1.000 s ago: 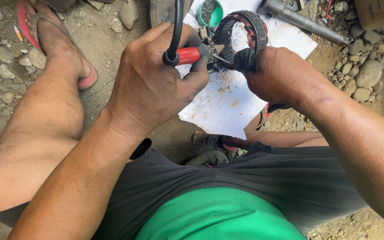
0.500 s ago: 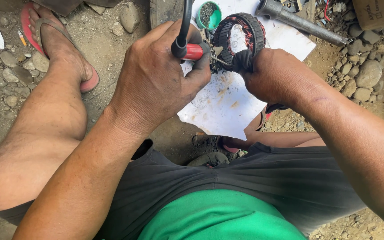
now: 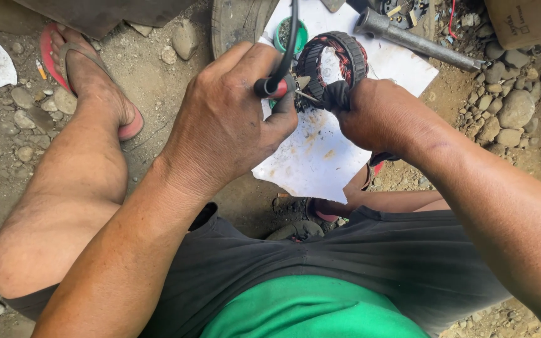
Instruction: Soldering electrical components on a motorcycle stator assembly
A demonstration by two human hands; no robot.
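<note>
My left hand [image 3: 233, 119] grips a corded tool with a red and black handle [image 3: 273, 86]; its thin metal tip [image 3: 305, 96] touches the lower edge of a round black stator ring with copper windings [image 3: 333, 61]. My right hand [image 3: 380, 116] holds that ring upright by its bottom, fingers wrapped around it. Both hands hover over a stained white sheet [image 3: 320, 156] lying on the ground. The tool's black cord [image 3: 293, 31] runs up out of view.
A grey metal shaft [image 3: 417, 40] and a small green cup [image 3: 286, 32] lie on the sheet's far side. Stones and gravel [image 3: 502, 106] cover the ground at right, beside a cardboard box [image 3: 527, 19]. My left foot in a red sandal [image 3: 89, 81] rests at left.
The view has shifted slightly; the ring and both hands sit a little lower in frame. The tool tip stays against the ring's lower edge.
</note>
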